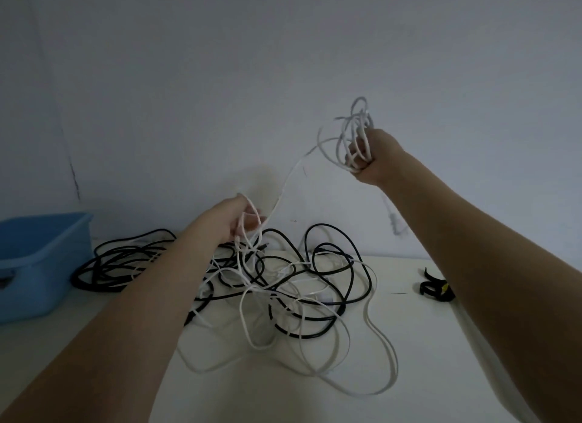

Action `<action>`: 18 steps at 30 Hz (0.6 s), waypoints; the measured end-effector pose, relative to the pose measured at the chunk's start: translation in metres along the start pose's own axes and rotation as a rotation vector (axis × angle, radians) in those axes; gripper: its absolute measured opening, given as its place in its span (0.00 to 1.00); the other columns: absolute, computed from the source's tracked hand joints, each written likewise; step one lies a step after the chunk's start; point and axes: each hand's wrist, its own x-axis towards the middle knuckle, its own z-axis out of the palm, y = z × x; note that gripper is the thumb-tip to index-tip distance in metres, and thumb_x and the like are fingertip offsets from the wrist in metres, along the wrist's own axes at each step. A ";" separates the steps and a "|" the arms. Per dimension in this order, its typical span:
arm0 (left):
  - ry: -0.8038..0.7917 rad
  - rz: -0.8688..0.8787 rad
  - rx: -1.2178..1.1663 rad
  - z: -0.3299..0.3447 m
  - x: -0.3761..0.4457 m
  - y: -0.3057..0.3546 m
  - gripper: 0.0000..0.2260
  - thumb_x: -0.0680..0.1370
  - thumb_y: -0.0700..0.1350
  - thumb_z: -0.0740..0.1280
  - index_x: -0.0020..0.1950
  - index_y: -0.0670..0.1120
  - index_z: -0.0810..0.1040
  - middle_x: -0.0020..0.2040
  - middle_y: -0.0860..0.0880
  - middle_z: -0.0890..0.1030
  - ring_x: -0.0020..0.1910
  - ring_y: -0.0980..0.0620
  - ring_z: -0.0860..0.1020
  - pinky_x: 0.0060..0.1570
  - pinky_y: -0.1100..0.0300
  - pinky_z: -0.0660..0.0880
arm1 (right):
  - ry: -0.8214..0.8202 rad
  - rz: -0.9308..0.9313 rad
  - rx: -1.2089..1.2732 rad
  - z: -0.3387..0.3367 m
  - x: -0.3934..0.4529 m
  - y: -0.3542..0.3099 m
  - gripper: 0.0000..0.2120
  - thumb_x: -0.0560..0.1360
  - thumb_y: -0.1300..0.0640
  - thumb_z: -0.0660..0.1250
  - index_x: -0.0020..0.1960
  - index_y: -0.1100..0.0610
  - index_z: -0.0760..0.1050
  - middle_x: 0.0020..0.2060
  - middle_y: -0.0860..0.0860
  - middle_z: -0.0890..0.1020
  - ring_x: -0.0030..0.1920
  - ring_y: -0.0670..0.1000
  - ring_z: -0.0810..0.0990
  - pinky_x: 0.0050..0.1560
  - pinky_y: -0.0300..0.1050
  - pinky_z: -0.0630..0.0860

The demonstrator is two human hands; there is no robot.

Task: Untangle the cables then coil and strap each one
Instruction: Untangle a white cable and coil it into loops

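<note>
Against the bare grey wall, the raised right hand (367,158) clutches a bunch of thin white cable (356,129) whose taut run slants toward seven o'clock into the nearer left hand (239,222), which pinches it above the tangled black and white heap (283,284).

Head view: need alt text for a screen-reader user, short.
A person's right hand holds up a bunch of white cable loops, with a strand running down to the left hand, which grips white cable above a tangle of black and white cables on a pale table. A blue tub sits far left, black straps right.
</note>
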 end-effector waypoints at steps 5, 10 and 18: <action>-0.091 -0.033 -0.090 0.013 -0.012 0.010 0.16 0.79 0.40 0.51 0.39 0.37 0.74 0.17 0.50 0.71 0.12 0.59 0.59 0.13 0.70 0.56 | -0.018 0.059 -0.011 -0.002 0.003 0.014 0.20 0.81 0.61 0.53 0.30 0.55 0.60 0.14 0.47 0.62 0.13 0.43 0.57 0.15 0.29 0.53; -0.185 -0.021 -0.395 0.007 -0.025 0.015 0.19 0.83 0.47 0.49 0.50 0.31 0.68 0.32 0.36 0.81 0.20 0.51 0.77 0.20 0.64 0.74 | 0.248 -0.010 0.055 -0.019 0.007 0.031 0.17 0.80 0.64 0.54 0.33 0.59 0.68 0.13 0.47 0.63 0.11 0.43 0.57 0.13 0.31 0.54; -0.171 -0.033 -0.448 0.001 -0.023 0.022 0.29 0.81 0.60 0.51 0.61 0.33 0.67 0.48 0.30 0.77 0.31 0.35 0.82 0.31 0.48 0.79 | 0.058 0.159 0.005 -0.028 0.001 0.051 0.10 0.80 0.62 0.58 0.41 0.58 0.72 0.16 0.47 0.67 0.14 0.41 0.62 0.15 0.30 0.60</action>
